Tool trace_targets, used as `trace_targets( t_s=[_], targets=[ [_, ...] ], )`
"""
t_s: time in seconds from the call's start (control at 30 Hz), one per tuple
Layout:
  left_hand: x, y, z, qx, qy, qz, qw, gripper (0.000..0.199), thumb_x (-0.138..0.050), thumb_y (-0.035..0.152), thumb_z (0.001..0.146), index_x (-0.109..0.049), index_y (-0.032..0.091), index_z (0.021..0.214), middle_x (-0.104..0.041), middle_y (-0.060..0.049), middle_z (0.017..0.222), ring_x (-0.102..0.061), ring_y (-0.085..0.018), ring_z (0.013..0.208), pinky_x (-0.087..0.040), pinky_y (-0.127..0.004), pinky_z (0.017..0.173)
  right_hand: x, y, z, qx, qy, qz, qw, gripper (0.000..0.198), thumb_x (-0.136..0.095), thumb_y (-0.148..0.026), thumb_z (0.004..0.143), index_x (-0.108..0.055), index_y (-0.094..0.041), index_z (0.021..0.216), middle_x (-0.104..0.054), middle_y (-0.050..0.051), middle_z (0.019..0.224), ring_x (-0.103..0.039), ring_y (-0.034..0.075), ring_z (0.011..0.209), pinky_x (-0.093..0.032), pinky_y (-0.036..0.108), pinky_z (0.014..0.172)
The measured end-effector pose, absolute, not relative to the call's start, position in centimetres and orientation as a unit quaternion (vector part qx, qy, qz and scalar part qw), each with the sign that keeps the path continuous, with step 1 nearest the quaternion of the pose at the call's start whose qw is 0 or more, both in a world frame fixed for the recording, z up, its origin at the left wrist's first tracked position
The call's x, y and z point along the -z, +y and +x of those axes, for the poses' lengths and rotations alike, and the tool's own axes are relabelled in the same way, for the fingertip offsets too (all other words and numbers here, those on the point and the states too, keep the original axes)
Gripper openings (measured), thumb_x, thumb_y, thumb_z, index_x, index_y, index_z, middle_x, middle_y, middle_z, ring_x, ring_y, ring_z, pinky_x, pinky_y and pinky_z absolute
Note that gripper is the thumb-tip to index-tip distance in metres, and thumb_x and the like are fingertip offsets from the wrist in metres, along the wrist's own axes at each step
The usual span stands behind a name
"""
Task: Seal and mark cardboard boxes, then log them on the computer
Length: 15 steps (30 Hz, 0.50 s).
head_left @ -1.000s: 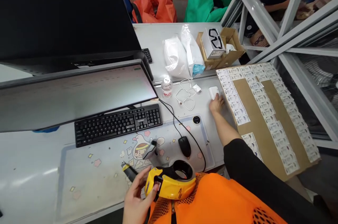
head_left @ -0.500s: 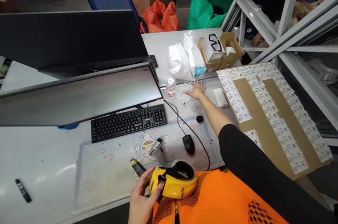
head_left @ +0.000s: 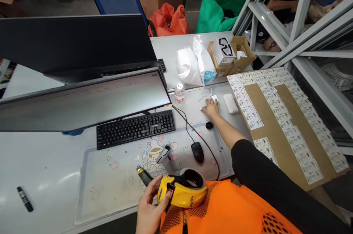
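Observation:
My left hand [head_left: 151,204], low in the middle, is closed around a yellow tape dispenser [head_left: 185,194]. The dispenser rests close against the orange mesh vest. Farther off on the desk, my right hand [head_left: 211,109] has its fingers curled down onto a white charging cable [head_left: 205,94]. A small white block [head_left: 214,98], which looks like a charger plug, sits at its fingertips. Part of the cable is hidden under the fingers. To the right of this hand lies a white power bank [head_left: 230,103], and to the left stands a clear plastic bottle [head_left: 179,94].
A black keyboard [head_left: 135,129] and two monitors [head_left: 82,96] occupy the left. On the desk mat are a mouse [head_left: 197,152] and a yellow-black utility knife [head_left: 143,176]. White bags [head_left: 189,65] and boxes [head_left: 224,52] stand behind; cardboard with label stickers [head_left: 268,112] lies right.
My right hand has drawn back slightly toward me, its spread fingers now curled in. The cable has shifted right, and the white block has come into sight. My left hand still holds the dispenser.

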<state>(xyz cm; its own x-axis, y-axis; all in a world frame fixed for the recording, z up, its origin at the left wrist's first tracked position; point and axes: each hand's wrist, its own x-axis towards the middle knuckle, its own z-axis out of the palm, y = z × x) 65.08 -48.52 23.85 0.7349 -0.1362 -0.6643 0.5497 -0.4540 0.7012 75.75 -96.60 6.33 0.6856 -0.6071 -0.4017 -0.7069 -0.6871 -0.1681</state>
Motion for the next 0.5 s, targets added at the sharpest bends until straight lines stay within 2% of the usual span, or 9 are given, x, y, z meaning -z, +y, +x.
trace_targets(
  t_s=[0.17, 0.27, 0.4, 0.5],
  targets=[
    [-24.2, -49.0, 65.5, 0.340, 0.130, 0.784, 0.504, 0.087, -0.096, 0.072, 0.066, -0.078, 0.018, 0.132, -0.077, -0.019, 0.142, -0.073, -0.039, 0.134, -0.066, -0.042, 0.105, -6.5, -97.6, 71.8, -0.127, 0.393, -0.895, 0.166, 0.073, -0.058, -0.042, 0.101, -0.049, -0.016, 0.169, -0.046, 0.021, 0.171, -0.028, 0.047, 0.161, -0.031, 0.063, 0.129],
    [-24.0, -49.0, 65.8, 0.338, 0.119, 0.791, 0.496, 0.086, -0.095, 0.072, 0.066, -0.078, 0.018, 0.131, -0.078, -0.019, 0.141, -0.074, -0.039, 0.132, -0.067, -0.040, 0.102, -6.8, -99.0, 69.9, -0.084, 0.398, -0.895, 0.184, 0.071, -0.057, -0.049, 0.103, -0.050, -0.019, 0.167, -0.049, 0.020, 0.169, -0.037, 0.042, 0.157, -0.033, 0.058, 0.129],
    [-23.3, -49.4, 66.1, 0.335, 0.100, 0.792, 0.500, 0.084, -0.094, 0.070, 0.069, -0.078, 0.017, 0.131, -0.080, -0.018, 0.136, -0.077, -0.037, 0.127, -0.067, -0.039, 0.101, -7.0, -102.0, 69.1, -0.030, 0.455, -0.868, 0.199, 0.066, -0.035, -0.042, 0.111, -0.049, -0.005, 0.164, -0.054, 0.027, 0.160, -0.052, 0.035, 0.146, -0.043, 0.046, 0.123],
    [-22.7, -50.2, 66.3, 0.336, 0.082, 0.794, 0.500, 0.081, -0.094, 0.068, 0.070, -0.078, 0.017, 0.131, -0.081, -0.018, 0.133, -0.078, -0.036, 0.123, -0.068, -0.039, 0.100, -6.5, -103.9, 69.5, -0.026, 0.493, -0.845, 0.207, 0.063, -0.036, -0.036, 0.109, -0.053, -0.002, 0.159, -0.061, 0.029, 0.150, -0.060, 0.033, 0.138, -0.050, 0.045, 0.118]
  ],
)
